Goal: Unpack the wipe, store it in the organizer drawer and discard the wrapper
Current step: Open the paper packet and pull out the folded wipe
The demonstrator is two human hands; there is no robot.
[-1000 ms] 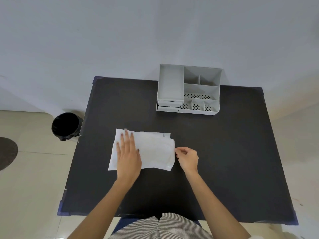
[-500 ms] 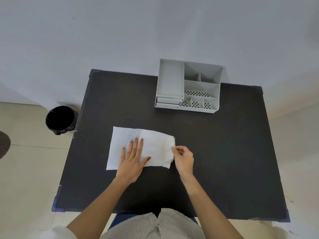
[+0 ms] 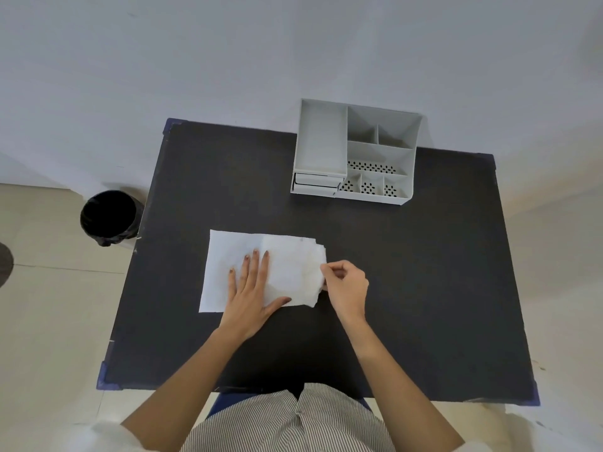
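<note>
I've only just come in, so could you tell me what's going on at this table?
A person is working on a white wipe spread on the black table. Their left hand lies flat on it, pinning it down, while the right hand pinches its layered right edge with the fingers. The grey organizer stands at the table's far edge with its drawers shut, and a black bin stands on the floor to the left.

Matt black table top (image 3: pixel 424 288), thin creased paper-like white wipe (image 3: pixel 293 269), smooth grey plastic organizer (image 3: pixel 321 138).
</note>
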